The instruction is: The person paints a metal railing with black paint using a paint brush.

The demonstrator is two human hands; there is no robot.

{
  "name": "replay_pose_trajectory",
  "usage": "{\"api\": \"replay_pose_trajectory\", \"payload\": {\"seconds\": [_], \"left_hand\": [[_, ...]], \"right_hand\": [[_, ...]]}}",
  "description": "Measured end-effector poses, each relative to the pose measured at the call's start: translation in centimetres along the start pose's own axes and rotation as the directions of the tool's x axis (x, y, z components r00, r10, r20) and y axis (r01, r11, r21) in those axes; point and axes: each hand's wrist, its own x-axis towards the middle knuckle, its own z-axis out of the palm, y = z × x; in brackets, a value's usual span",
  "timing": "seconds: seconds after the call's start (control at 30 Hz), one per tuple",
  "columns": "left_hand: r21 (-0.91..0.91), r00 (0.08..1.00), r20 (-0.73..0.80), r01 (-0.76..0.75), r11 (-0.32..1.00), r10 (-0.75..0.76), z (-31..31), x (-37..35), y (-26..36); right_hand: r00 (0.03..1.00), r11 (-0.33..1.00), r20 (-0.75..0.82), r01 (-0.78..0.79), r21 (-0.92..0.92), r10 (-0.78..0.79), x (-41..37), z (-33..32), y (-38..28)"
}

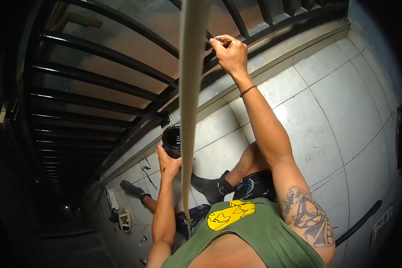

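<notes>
My left hand is wrapped round a dark cup-like container with black, shiny liquid inside, beside the lower rail of a black metal railing. Higher up, my right hand grips a small brush-like tool with an orange-brown handle against the railing's bars. A pale strap hangs close to the camera, hiding part of the container and of the railing near my right hand.
The railing stands on a raised ledge along the tiled floor. A pair of sandals lies at lower left, near my outstretched leg. A dark bar-like object is at lower right.
</notes>
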Motion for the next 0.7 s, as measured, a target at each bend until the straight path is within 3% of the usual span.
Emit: {"api": "replay_pose_trajectory", "payload": {"seconds": [0.03,0.07,0.13,0.2,0.23,0.33,0.4,0.43,0.47,0.5,0.53,0.57,0.6,0.7], "left_hand": [[-0.005,1.000,0.019,-0.013,1.000,0.013,-0.1,-0.1,0.2],[-0.175,0.995,0.080,0.076,0.982,-0.063,-0.2,-0.2,0.2],[-0.077,0.997,0.061,0.046,0.996,-0.041,-0.5,-0.5,-0.3],[-0.118,0.998,0.045,0.049,0.992,-0.044,-0.5,-0.6,-0.8],[-0.151,0.998,0.031,0.053,0.987,-0.049,-0.4,-0.8,-1.3],[-0.160,0.992,0.075,0.113,0.981,-0.102,-0.2,-0.5,-2.4],[-0.128,0.994,0.007,0.105,0.986,-0.105,-0.7,-1.2,-1.5],[-0.139,0.992,0.005,0.124,0.982,-0.125,-0.7,-1.3,-1.7],[-0.154,0.990,0.001,0.142,0.978,-0.143,-0.5,-1.4,-2.0],[-0.166,0.987,-0.001,0.156,0.974,-0.158,-0.5,-1.6,-2.2],[-0.179,0.987,0.028,0.158,0.971,-0.156,-0.6,-1.7,-2.5],[-0.185,0.985,0.065,0.166,0.969,-0.157,-0.6,-1.4,-2.7],[-0.193,0.985,0.057,0.172,0.966,-0.164,-0.8,-1.5,-3.1],[-0.178,0.991,-0.007,0.127,0.976,-0.131,-1.1,-2.2,-4.0]], "right_hand": [[1.000,1.000,0.011,-0.002,-0.005,0.002,-0.6,0.2,0.6],[0.999,0.998,0.053,0.014,-0.060,-0.011,-1.1,0.4,1.2],[0.989,0.994,0.131,0.083,-0.078,-0.072,-2.4,0.6,1.9],[0.991,0.994,0.122,-0.050,-0.100,0.062,-4.6,0.7,1.9],[0.998,0.997,0.061,-0.013,-0.074,0.017,-5.5,0.9,3.3],[0.977,0.968,0.039,-0.211,0.136,0.208,-6.0,-0.9,5.0],[0.976,0.914,-0.003,-0.205,0.350,0.219,-6.9,-2.6,3.3],[0.997,0.976,-0.009,-0.077,0.204,0.081,-7.5,-3.5,3.2],[0.997,0.975,0.045,-0.073,0.212,0.064,-8.2,-3.7,3.5],[0.984,0.993,0.147,0.093,0.067,-0.102,-7.7,-4.0,2.8],[0.932,0.962,0.269,0.268,-0.056,-0.244,-7.2,-4.2,2.3],[0.851,0.927,0.418,0.372,-0.049,-0.320,-5.6,-4.0,3.7],[0.689,0.828,0.576,0.560,-0.036,-0.441,-4.4,-3.6,5.4],[0.479,0.776,0.746,0.626,0.079,-0.462,-2.4,-1.8,2.0]]}}
